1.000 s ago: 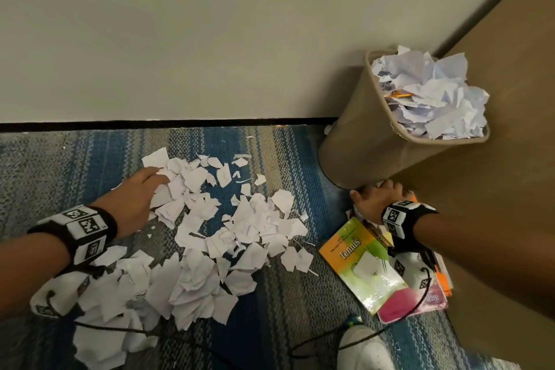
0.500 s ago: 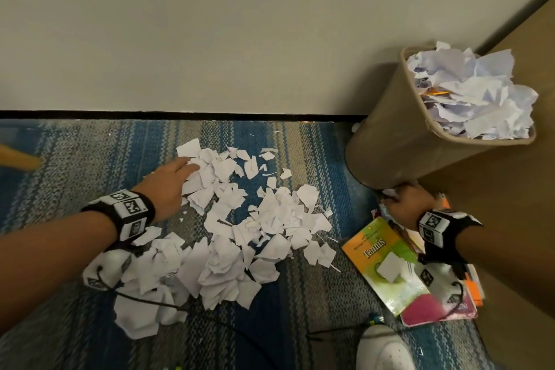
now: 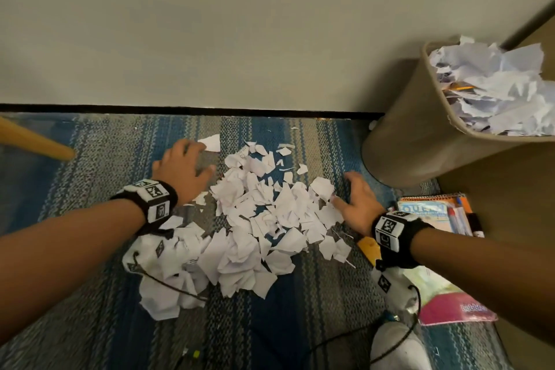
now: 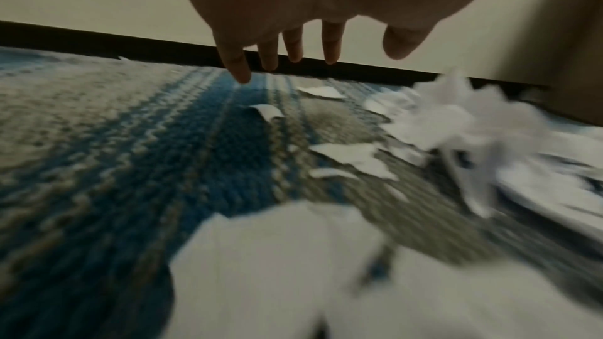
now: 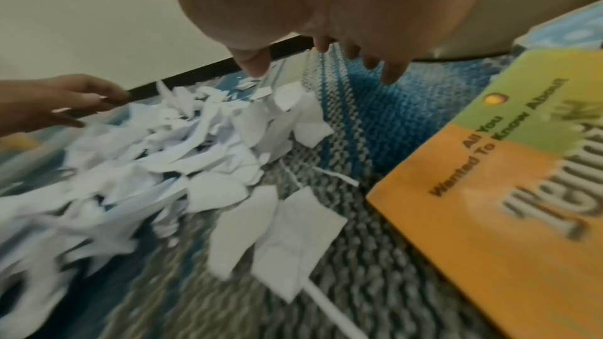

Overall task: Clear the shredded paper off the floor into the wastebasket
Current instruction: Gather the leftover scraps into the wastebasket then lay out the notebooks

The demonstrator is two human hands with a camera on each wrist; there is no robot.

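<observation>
A pile of torn white paper (image 3: 255,219) lies on the blue and grey striped rug (image 3: 90,324). My left hand (image 3: 183,168) rests flat at the pile's far left edge, fingers spread and straight, holding nothing (image 4: 293,48). My right hand (image 3: 354,198) lies flat on the rug at the pile's right edge, fingers extended (image 5: 326,48), thumb touching scraps. The tan wastebasket (image 3: 414,135) stands at the right against the wall, heaped with crumpled paper (image 3: 492,90). The pile (image 5: 163,154) sits between both hands in the right wrist view.
Books and a notebook (image 3: 435,213) lie on the rug right of my right hand, an orange-green book (image 5: 489,202) closest. A wooden leg (image 3: 33,141) stands at the far left. A white shoe (image 3: 396,348) and cables lie near the bottom. The wall's black baseboard (image 3: 180,109) runs behind.
My right hand moved left from the wastebasket's base to the pile's right edge. My left hand slid farther along the pile's left side. The head view shifted left.
</observation>
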